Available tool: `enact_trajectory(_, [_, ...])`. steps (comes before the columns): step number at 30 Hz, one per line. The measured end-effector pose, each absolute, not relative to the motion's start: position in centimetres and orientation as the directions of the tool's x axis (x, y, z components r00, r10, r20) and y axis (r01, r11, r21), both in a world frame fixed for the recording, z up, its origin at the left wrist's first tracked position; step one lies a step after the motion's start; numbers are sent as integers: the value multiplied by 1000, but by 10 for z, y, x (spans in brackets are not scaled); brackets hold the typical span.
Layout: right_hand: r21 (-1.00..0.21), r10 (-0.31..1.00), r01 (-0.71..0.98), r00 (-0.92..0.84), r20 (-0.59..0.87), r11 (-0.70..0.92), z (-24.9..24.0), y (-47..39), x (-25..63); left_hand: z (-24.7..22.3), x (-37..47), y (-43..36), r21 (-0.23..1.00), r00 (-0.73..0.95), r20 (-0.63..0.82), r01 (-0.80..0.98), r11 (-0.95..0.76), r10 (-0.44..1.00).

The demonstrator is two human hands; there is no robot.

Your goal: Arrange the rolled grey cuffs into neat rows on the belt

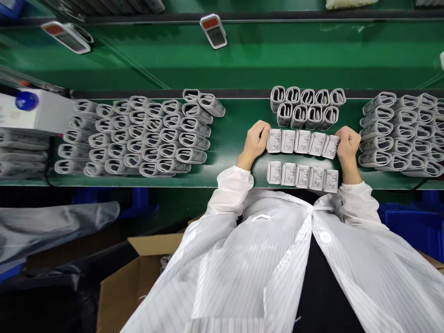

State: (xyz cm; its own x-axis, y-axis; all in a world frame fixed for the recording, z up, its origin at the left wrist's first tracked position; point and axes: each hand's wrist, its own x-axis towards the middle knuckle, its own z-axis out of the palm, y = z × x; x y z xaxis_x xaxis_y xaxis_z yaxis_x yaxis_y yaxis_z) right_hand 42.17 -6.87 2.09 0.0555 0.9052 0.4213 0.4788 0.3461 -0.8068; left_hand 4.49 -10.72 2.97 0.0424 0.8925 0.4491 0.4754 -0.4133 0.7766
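A row of several rolled grey cuffs (302, 142) with printed white faces lies between my hands on the green bench. At the row's left end, my left hand (255, 138) is closed, its fingers curled against the end cuff. My right hand (348, 141) is likewise closed at the opposite end, gripping the last cuff, which sits slightly tilted. Nearer my body lies a second row of cuffs (302, 175), untouched. Just beyond my hands, two rows of rolled cuffs (307, 105) stand with their spiral ends showing.
Stacks of rolled cuffs (149, 134) cover the bench on the left, and more cuffs (402, 132) are piled on the right. A white box (52, 111) stands far left. Small red-and-white devices (214, 31) sit at the back. An open cardboard box (121, 286) is below the bench.
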Motion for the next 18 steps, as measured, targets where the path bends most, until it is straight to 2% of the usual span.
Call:
enact_trajectory(8, [-820, 888, 439, 97, 450, 368, 18, -70, 421, 30, 46, -107, 776, 68, 426, 485, -403, 902])
enact_trajectory(12, [-855, 904, 398, 127, 409, 332, 13, -70, 422, 30, 46, -107, 780, 71, 426, 475, -406, 902])
enact_trajectory(18, [-833, 921, 466, 86, 379, 299, 17, -73, 422, 28, 44, -108, 780, 71, 416, 484, -396, 906])
